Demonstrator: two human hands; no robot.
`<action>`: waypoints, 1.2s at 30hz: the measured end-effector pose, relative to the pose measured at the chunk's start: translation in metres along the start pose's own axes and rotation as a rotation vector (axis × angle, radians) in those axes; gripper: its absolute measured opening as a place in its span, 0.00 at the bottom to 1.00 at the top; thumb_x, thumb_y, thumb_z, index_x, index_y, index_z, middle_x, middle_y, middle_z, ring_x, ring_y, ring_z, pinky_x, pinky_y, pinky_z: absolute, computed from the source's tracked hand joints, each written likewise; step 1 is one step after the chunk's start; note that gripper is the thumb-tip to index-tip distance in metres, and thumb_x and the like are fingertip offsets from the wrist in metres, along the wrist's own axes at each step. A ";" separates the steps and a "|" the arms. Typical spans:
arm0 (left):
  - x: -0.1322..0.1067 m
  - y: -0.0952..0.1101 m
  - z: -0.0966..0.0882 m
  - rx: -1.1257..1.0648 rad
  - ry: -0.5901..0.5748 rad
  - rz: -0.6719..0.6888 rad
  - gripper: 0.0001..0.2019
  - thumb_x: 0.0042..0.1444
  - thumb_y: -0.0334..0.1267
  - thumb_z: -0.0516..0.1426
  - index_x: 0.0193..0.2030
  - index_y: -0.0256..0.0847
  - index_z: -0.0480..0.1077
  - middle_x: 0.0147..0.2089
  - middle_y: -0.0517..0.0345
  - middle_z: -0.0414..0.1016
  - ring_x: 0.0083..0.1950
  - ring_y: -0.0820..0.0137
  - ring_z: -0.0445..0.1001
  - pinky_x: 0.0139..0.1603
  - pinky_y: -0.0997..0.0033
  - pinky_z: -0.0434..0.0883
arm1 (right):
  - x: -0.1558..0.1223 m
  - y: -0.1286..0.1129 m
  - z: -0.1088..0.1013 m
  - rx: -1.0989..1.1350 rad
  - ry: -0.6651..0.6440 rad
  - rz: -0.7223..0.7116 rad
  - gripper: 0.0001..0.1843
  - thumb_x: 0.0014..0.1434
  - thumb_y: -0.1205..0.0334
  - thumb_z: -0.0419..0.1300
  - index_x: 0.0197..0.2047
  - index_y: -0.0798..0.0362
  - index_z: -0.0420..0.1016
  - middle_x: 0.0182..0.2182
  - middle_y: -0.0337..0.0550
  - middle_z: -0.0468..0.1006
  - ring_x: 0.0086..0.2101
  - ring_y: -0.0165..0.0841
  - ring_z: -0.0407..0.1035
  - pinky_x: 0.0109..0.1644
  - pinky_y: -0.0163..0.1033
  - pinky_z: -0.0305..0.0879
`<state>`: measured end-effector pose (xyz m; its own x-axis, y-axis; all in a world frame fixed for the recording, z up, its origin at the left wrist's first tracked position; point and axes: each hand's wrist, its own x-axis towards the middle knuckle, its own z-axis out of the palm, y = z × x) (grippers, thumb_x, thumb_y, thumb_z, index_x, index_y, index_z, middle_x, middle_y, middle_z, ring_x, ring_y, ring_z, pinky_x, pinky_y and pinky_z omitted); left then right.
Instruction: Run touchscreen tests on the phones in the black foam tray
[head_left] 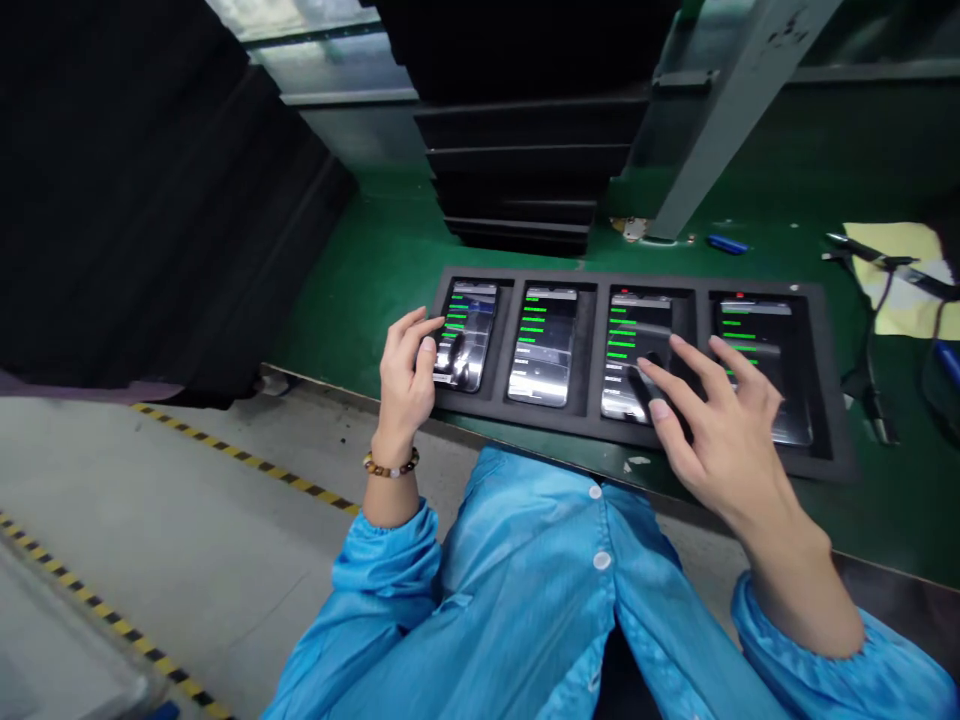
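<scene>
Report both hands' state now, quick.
Left hand: open, holding nothing, at the leftmost black, rectangular, glass-screened phone.
Right hand: open, holding nothing, spread partly over the third black, rectangular phone from the left; touch unclear.

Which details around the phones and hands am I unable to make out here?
In the head view:
- Lettering on the second phone from the left: too small and blurred to read.
- Rightmost phone: partly hidden by the right hand.
- Whether that hand touches the third phone: unclear from this angle.
- Blue item at far right: cut off by the picture's edge.
</scene>
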<state>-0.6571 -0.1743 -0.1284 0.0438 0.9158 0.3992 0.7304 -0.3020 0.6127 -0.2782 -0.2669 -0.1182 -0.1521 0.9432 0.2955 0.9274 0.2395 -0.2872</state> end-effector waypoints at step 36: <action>-0.008 -0.003 -0.009 0.152 -0.041 0.041 0.21 0.79 0.47 0.50 0.59 0.51 0.85 0.75 0.53 0.72 0.76 0.52 0.66 0.78 0.41 0.66 | -0.044 0.073 -0.021 0.026 0.253 0.277 0.25 0.78 0.48 0.50 0.66 0.46 0.81 0.65 0.49 0.78 0.72 0.50 0.62 0.79 0.65 0.56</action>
<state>-0.6658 -0.1830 -0.1267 0.1013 0.9143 0.3922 0.8221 -0.2989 0.4845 -0.1966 -0.2958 -0.1330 0.1953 0.8872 0.4181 0.9120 -0.0075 -0.4101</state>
